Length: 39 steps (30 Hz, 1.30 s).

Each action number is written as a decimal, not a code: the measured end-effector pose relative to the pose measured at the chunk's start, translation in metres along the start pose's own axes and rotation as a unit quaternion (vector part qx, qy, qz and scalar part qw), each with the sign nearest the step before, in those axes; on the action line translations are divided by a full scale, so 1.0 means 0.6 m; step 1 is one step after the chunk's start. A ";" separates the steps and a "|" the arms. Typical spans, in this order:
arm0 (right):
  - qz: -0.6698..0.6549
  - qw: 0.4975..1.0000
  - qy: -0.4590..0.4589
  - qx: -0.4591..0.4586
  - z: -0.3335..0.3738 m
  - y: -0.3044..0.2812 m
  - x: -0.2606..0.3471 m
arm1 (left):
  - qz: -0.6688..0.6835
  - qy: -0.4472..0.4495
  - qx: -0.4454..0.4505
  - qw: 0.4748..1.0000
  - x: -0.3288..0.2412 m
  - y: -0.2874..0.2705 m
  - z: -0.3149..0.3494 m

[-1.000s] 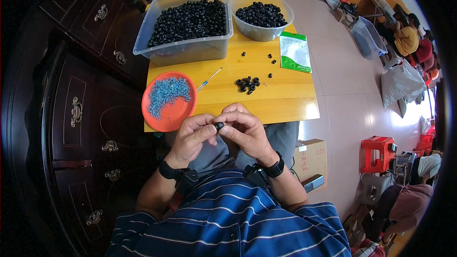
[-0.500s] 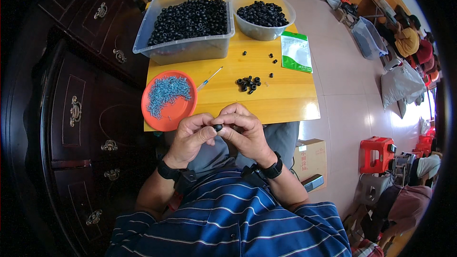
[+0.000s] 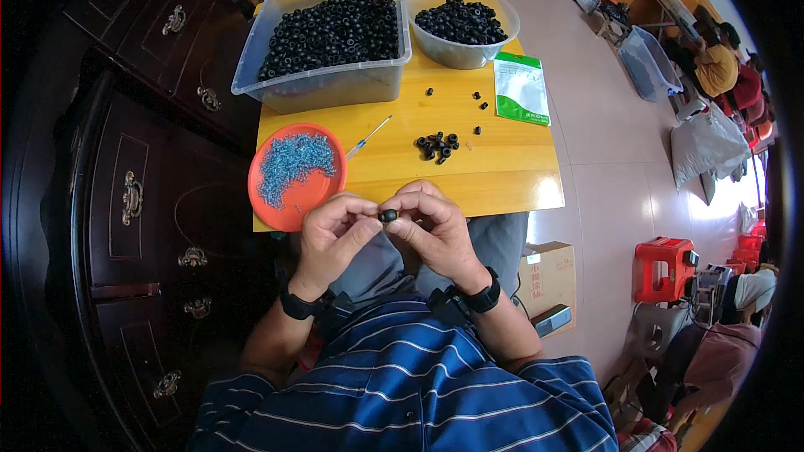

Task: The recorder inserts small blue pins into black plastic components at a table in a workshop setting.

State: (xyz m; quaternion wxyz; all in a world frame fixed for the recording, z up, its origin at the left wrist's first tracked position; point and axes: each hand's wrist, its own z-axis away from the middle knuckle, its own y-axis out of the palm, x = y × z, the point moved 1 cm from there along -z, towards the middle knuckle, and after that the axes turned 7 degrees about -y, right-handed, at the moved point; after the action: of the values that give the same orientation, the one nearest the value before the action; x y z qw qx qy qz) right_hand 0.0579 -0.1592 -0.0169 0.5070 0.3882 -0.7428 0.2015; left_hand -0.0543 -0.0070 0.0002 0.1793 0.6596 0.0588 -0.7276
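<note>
The left hand (image 3: 331, 230) and the right hand (image 3: 435, 230) meet just below the near edge of the counter (image 3: 502, 159), fingers curled inward. Between their fingertips sits one small black ring part (image 3: 388, 216), pinched from both sides; the left hand's thumb and forefinger close on it from the left, the right hand's fingers from the right. Both wrists carry black bands.

Immediately beyond the left hand, at the counter's near left corner, lies a round orange dish (image 3: 295, 174) holding a heap of small silver-blue screws (image 3: 289, 163). Just past the dish, a thin screwdriver (image 3: 368, 136) lies at a slant. Beyond the right hand, a small cluster of black ring parts (image 3: 437, 146) rests on the wood, with a few loose ones scattered farther off. Well beyond both hands stand a clear rectangular bin (image 3: 322, 84) filled with black parts and, to its right, a clear round bowl (image 3: 462, 50) likewise filled. A green and white packet (image 3: 521, 88) lies flat to the far right of the right hand. A dark wooden cabinet (image 3: 151, 201) stands to the left of the left hand.
</note>
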 end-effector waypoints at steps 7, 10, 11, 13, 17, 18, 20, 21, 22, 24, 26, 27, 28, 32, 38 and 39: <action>0.122 0.991 -0.041 -0.027 0.004 0.002 -0.002 | -0.289 0.159 -0.074 0.941 -0.035 0.018 0.003; 0.180 0.980 -0.081 -0.032 0.000 0.004 0.007 | -0.273 0.143 -0.078 0.948 -0.035 0.019 0.005; 0.195 0.975 -0.101 -0.030 0.000 0.005 0.009 | -0.259 0.134 -0.076 0.953 -0.035 0.019 0.006; 0.201 0.973 -0.109 -0.034 0.001 0.005 0.007 | -0.261 0.133 -0.070 0.954 -0.035 0.017 0.004; 0.198 0.973 -0.109 -0.043 0.003 0.006 0.008 | -0.258 0.122 -0.058 0.957 -0.039 0.017 0.002; 0.198 0.973 -0.109 -0.043 0.004 0.006 0.009 | -0.258 0.121 -0.058 0.957 -0.041 0.017 0.002; 0.188 0.976 -0.104 -0.041 0.004 0.006 0.010 | -0.276 0.139 -0.065 0.949 -0.044 0.019 0.001; 0.188 0.976 -0.104 -0.041 0.004 0.006 0.011 | -0.276 0.139 -0.064 0.949 -0.044 0.020 0.002; 0.189 0.976 -0.103 -0.041 0.004 0.007 0.011 | -0.286 0.144 -0.073 0.944 -0.044 0.022 0.002; 0.188 0.976 -0.101 -0.040 0.003 0.007 0.010 | -0.297 0.148 -0.082 0.940 -0.043 0.026 0.002; 0.195 0.973 -0.116 -0.048 0.003 0.008 0.009 | -0.321 0.170 -0.105 0.926 -0.042 0.030 0.001; 0.196 0.973 -0.116 -0.048 0.004 0.007 0.010 | -0.321 0.171 -0.105 0.926 -0.042 0.030 0.001; 0.195 0.975 -0.096 -0.045 0.005 0.006 0.011 | -0.317 0.179 -0.107 0.925 -0.042 0.030 0.000; 0.031 0.996 0.048 -0.064 0.015 -0.008 -0.019 | -0.298 0.200 -0.100 0.928 -0.044 0.016 -0.004; -0.206 0.961 0.181 -0.018 0.023 -0.011 -0.029 | -0.302 0.164 -0.043 0.938 -0.050 0.027 -0.008; -0.224 0.955 0.194 -0.005 0.022 -0.011 -0.028 | -0.305 0.183 -0.039 0.934 -0.047 0.028 -0.009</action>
State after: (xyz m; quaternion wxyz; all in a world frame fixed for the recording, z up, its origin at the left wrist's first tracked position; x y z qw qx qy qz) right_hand 0.0581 -0.1661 -0.0384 0.6758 0.4953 -0.5248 0.1501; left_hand -0.0417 -0.0155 0.0299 -0.0393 0.7238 0.3174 -0.6114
